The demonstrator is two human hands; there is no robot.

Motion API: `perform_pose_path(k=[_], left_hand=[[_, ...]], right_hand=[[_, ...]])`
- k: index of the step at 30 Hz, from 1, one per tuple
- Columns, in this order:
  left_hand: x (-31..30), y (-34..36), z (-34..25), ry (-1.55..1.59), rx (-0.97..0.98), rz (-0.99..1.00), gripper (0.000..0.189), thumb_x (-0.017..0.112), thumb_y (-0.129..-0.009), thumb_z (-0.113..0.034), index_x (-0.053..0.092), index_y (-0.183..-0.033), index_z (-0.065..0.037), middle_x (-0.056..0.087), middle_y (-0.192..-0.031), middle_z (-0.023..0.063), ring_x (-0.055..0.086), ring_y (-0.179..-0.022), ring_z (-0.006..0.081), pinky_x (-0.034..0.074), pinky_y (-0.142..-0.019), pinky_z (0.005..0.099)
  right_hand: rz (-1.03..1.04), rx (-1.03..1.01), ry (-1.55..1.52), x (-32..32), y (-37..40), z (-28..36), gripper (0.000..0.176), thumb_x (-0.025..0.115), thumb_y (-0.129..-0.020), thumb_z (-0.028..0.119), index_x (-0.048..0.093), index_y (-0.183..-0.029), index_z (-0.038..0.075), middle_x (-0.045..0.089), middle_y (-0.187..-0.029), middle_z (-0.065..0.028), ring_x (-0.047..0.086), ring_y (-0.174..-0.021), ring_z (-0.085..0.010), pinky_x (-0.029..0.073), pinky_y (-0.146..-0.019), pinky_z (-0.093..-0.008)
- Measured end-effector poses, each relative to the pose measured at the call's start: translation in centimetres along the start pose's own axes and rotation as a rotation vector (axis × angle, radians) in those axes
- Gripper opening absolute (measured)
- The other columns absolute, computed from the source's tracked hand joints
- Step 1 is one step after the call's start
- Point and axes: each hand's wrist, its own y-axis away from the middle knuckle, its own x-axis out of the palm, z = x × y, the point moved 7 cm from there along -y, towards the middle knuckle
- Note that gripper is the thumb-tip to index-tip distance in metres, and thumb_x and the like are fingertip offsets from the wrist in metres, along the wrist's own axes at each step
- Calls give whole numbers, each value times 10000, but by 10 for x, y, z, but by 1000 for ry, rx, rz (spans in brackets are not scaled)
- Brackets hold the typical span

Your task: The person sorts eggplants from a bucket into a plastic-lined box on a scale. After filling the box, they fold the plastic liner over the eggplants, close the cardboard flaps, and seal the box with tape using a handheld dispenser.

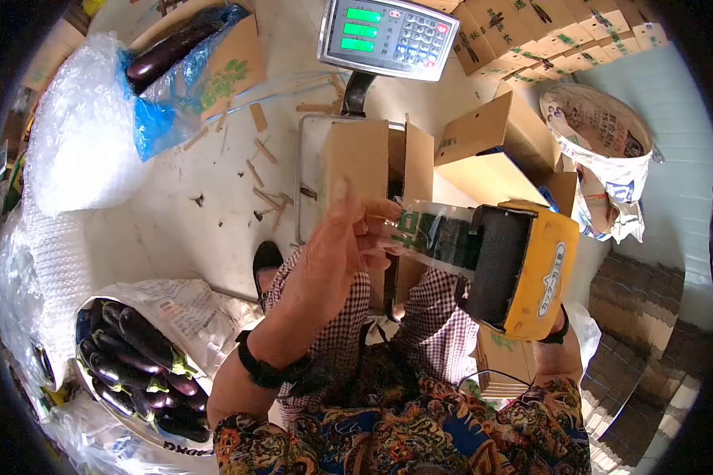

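Observation:
A yellow and black tape dispenser [561, 265] is raised over my lap on the right. Behind it my right hand is mostly hidden; the right wrist [558, 352] comes up to its underside, so the hand grips it from there. Clear tape [444, 229] with green print stretches leftward out of the dispenser. My left hand [348, 229] pinches the free end between its fingers. Below both hands, a cardboard carton [355, 154] stands between my knees on the platform of a scale, with its top flaps parted by a dark gap.
The scale's display [388, 36] is lit beyond the carton. An open carton [503, 158] and a woven sack [598, 131] stand at the right. Left are a sack of eggplants [131, 348], bubble wrap [83, 134] and a box with an eggplant [178, 51]. Cardboard scraps litter the floor.

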Motion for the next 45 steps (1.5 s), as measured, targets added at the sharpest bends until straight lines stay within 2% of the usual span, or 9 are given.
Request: perform_pose_path(k=[3, 5, 7, 9, 11, 16, 29, 36, 45], left_hand=[[13, 6, -18, -530, 406, 82, 272, 526, -989, -277, 574, -1104, -35, 582, -923, 30, 574, -793, 136, 445, -629, 245], [14, 4, -12, -429, 270, 46, 215, 557, -969, -233, 590, -1044, -34, 571, -858, 9, 546, -751, 98, 420, -611, 224], [16, 5, -13, -328, 138, 14, 160, 588, -949, -188, 606, -984, -33, 559, -792, -13, 518, -708, 59, 395, -592, 202], [13, 11, -34, -596, 352, -151, 189, 579, -951, -177, 634, -919, 0, 565, -702, -11, 501, -638, 59, 406, -565, 223], [8, 20, -55, -708, 429, -215, 187, 576, -950, -173, 632, -912, 2, 550, -691, -14, 483, -622, 51, 393, -556, 220], [-54, 22, -75, -919, 471, -361, 178, 571, -943, -154, 624, -867, -2, 498, -659, -33, 430, -580, 35, 351, -529, 207], [-216, -26, -33, -695, 460, -579, 270, 549, -968, -246, 562, -784, -49, 402, -604, -38, 350, -537, 61, 289, -498, 239], [-212, -64, -5, -1407, 657, -530, 138, 574, -927, -144, 560, -872, -18, 582, -711, 204, 585, -619, 398, 440, -524, 438], [-201, -118, 41, -1770, 263, -161, 173, 516, -939, -233, 465, -936, -68, 625, -749, 198, 617, -688, 424, 478, -589, 504]], right_hand=[[71, -104, 94, 8, -10, 15, 742, 827, -712, 91, 397, -1314, 29, 533, -1210, -127, 559, -1076, -217, 471, -943, -361], [100, -152, 251, 14, -7, 19, 751, 841, -689, 79, 407, -1300, 21, 536, -1197, -137, 560, -1069, -226, 468, -942, -363], [-170, 363, -41, 1, 8, -17, 753, 864, -664, 101, 439, -1280, 19, 536, -1218, -152, 558, -1083, -241, 468, -935, -373], [-194, 357, 8, 5, -4, -8, 752, 875, -647, 131, 471, -1273, 23, 579, -1166, -157, 588, -1037, -254, 484, -911, -376], [142, -205, 621, 25, -33, 25, 789, 880, -627, 166, 477, -1292, 32, 618, -1095, -158, 624, -965, -266, 505, -872, -373], [257, -219, 883, 36, -47, 12, 827, 898, -574, 267, 511, -1275, 62, 591, -856, -142, 605, -731, -335, 501, -655, -408], [459, -110, 1228, 24, -70, -47, 779, 810, -595, 126, 471, -1296, 108, 526, -807, -87, 576, -720, -295, 479, -619, -397], [503, -14, 1233, 20, -75, -61, 804, 824, -574, 150, 474, -1298, 133, 533, -810, -88, 581, -722, -293, 482, -608, -399], [468, -27, 1178, 14, -74, -70, 822, 830, -548, 166, 488, -1295, 124, 540, -801, -91, 576, -690, -298, 484, -613, -407]])
